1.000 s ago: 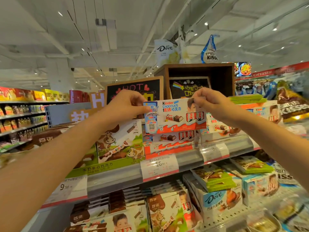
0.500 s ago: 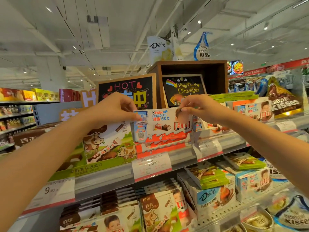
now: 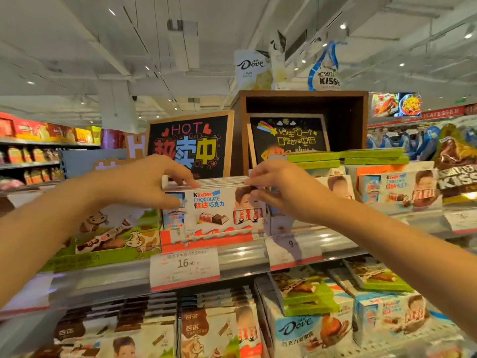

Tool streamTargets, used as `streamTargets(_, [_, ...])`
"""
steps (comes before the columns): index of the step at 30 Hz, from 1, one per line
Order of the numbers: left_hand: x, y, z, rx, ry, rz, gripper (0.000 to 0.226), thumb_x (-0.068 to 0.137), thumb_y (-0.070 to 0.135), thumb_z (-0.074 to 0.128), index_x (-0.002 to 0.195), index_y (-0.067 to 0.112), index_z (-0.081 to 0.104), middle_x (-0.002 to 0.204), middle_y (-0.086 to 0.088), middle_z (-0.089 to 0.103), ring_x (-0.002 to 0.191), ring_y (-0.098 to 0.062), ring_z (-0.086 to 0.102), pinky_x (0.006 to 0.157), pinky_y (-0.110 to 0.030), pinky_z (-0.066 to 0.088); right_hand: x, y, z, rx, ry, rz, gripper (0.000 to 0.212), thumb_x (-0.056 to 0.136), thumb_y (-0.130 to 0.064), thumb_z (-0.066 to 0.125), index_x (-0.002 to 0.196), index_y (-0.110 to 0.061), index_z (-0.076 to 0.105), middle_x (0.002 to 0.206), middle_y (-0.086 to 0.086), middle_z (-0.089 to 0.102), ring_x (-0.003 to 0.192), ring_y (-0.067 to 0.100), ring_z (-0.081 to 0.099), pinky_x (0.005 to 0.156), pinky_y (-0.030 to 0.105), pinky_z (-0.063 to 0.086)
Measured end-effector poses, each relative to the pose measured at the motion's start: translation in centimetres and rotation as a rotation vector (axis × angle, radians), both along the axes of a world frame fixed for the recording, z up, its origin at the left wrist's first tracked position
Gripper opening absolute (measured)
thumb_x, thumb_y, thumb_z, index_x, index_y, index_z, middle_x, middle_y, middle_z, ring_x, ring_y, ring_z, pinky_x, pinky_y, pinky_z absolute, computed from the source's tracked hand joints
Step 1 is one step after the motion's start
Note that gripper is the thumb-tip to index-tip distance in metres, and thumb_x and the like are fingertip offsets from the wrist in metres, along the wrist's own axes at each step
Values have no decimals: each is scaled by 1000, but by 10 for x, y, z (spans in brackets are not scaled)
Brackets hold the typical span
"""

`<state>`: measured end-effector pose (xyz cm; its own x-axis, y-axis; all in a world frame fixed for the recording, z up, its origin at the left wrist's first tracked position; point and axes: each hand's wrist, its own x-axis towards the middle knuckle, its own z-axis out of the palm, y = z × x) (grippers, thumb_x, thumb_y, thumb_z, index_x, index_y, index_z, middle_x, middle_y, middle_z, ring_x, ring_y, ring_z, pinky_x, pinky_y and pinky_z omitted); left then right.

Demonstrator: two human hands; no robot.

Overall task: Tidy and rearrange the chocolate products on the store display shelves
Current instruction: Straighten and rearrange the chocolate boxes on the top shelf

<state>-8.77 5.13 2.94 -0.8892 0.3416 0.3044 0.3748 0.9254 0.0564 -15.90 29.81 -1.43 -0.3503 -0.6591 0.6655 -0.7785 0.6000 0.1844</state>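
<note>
I have both hands up at the top shelf (image 3: 242,257), one at each upper corner of the front Kinder chocolate box (image 3: 214,213). My left hand (image 3: 144,182) pinches the box's upper left corner, thumb low against the face and fingers curled over the top edge. My right hand (image 3: 278,189) pinches the upper right corner the same way, fingertips on the top edge and thumb on the front, partly covering the printed picture there.

The box stands upright at the front of its row, its face turned toward me, with more of the same boxes packed edge-on behind it. It is a flat white carton with "Kinder CHOCOLATE" in blue and red lettering, blue Chinese characters beneath, a picture of chocolate bars in the middle and an orange-red wavy band along the bottom. Its lower edge sits behind the shelf's silvery front rail, directly above the price tag (image 3: 184,267) reading 16.80.

Just to the left stands a green carton with cartoon cows (image 3: 116,236). To the right are more Kinder boxes (image 3: 397,189), with flat green boxes (image 3: 361,155) stacked above them. Behind the row, a chalkboard sign (image 3: 191,143) reads "HOT". The shelf below holds a Dove box (image 3: 304,332) and other chocolate packs.
</note>
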Motion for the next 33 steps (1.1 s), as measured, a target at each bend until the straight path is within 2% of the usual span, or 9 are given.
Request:
streamTargets(4, [-9, 40, 2, -137, 217, 157, 16, 77, 37, 66, 79, 21, 65, 97, 7, 62, 94, -11, 57, 86, -36, 49, 2, 28, 15, -45, -120, 139, 40, 96, -30, 47, 134, -21, 48, 129, -4, 50, 117, 10, 46, 97, 27, 37])
streamTargets(7, [-25, 80, 3, 16, 287, 150, 20, 82, 37, 61, 82, 17, 65, 87, 4, 62, 85, -13, 58, 79, -37, 50, -9, 71, 47, -316, -319, 236, 29, 96, -20, 50, 123, -14, 57, 117, -2, 58, 110, 16, 55, 92, 28, 43])
streamTargets(13, [-67, 152, 3, 282, 281, 127, 44, 78, 52, 65, 102, 16, 58, 99, 2, 58, 91, -15, 56, 71, -27, 44, -58, 173, 86, -429, -468, -134, 26, 92, -22, 55, 113, -11, 65, 111, 7, 65, 98, 16, 56, 76, 20, 44])
streamTargets(17, [-82, 188, 12, 523, 67, 165, 65, 70, 61, 65, 118, 21, 47, 119, 5, 52, 102, -11, 53, 74, -18, 45, -85, 203, 86, -316, -652, -433, 66, 84, -50, 58, 131, -4, 51, 136, 13, 49, 124, 29, 46, 104, 39, 36])
streamTargets(20, [-91, 196, 21, 468, -139, 256, 107, 52, 71, 65, 139, 18, 32, 145, 0, 32, 124, -20, 40, 97, -36, 40, -92, 213, 79, -140, -866, -403, 84, 77, -62, 59, 137, -6, 42, 144, 13, 40, 131, 32, 40, 105, 41, 34])
streamTargets(23, [-95, 199, 29, 448, -254, 243, 91, 63, 59, 65, 139, 21, 33, 141, 2, 31, 119, -16, 34, 98, -37, 34, -99, 223, 76, -75, -948, -315, 93, 62, -66, 66, 130, -5, 49, 137, 16, 49, 125, 34, 47, 100, 39, 41])
streamTargets(26, [-101, 196, 36, 436, -379, 258, 99, 61, 50, 66, 146, 26, 23, 151, 2, 22, 137, -21, 24, 103, -38, 30, -108, 229, 78, -76, -938, -338, 117, 41, -71, 77, 135, -11, 42, 144, 12, 40, 132, 32, 40, 106, 42, 36])
streamTargets(30, [-107, 192, 38, 390, -480, 259, 94, 60, 34, 71, 143, 29, 25, 146, 0, 32, 119, -19, 44, 86, -30, 43, -110, 233, 77, -47, -1038, -284, 78, 43, -52, 82, 105, -11, 57, 125, 20, 54, 125, 41, 46, 93, 41, 46])
streamTargets(33, [-112, 186, 38, 389, -459, 244, 87, 64, 25, 75, 138, 29, 30, 133, -1, 42, 101, -13, 51, 75, -29, 47, -108, 235, 75, -88, -1029, -257, 83, 40, -48, 83, 107, -7, 54, 129, 23, 52, 122, 41, 48, 77, 32, 51])
